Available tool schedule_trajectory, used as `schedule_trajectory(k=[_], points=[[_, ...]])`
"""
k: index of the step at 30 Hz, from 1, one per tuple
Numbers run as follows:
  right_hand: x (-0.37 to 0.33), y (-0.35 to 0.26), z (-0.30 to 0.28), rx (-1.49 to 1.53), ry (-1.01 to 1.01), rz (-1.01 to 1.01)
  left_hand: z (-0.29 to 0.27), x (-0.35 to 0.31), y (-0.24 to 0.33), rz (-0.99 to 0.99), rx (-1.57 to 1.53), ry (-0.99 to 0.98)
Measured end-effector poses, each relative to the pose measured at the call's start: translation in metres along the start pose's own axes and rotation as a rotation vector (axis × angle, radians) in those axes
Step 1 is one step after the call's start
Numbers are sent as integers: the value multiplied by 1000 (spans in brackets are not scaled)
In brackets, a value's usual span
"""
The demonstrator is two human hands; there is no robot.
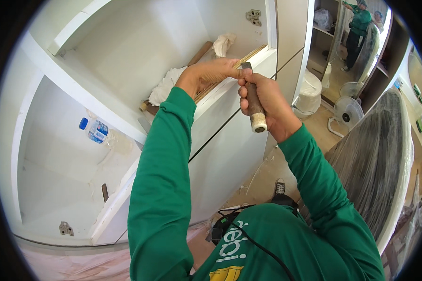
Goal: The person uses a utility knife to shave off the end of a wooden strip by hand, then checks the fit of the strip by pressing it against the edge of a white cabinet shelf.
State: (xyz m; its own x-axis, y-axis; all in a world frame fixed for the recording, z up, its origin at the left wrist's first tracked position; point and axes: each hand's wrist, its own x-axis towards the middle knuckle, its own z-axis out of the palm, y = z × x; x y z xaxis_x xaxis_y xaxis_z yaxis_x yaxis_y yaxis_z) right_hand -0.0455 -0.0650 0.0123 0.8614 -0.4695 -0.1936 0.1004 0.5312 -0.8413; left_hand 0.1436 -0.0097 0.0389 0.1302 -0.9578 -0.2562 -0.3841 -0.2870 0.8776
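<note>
My right hand (266, 99) is wrapped round the dark wooden handle of a chisel (255, 100), whose pale butt end points toward me. The chisel's short dark blade lies over the front edge of a white cabinet (262, 60). My left hand (212, 74) reaches across that edge, its thumb and fingers closed at the blade beside the right thumb. Thin wooden strips (252, 55) run along the edge under the left hand, partly hidden by it. Behind the left wrist, a crumpled white cloth (166, 84) and a wooden handle (200, 53) lie inside the cabinet.
A plastic bottle with a blue cap (96, 129) lies in the lower left compartment, near a small dark piece (105, 192). Metal hinges (253, 18) are fixed inside the cabinet. To my right stand a white fan (348, 112), a covered white bucket (308, 91) and a plastic-wrapped panel (377, 154).
</note>
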Motion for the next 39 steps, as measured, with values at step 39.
schedule_trajectory(k=[39], points=[[36, 4, -1, 144, 95, -115, 11, 18, 2, -46, -343, 54]])
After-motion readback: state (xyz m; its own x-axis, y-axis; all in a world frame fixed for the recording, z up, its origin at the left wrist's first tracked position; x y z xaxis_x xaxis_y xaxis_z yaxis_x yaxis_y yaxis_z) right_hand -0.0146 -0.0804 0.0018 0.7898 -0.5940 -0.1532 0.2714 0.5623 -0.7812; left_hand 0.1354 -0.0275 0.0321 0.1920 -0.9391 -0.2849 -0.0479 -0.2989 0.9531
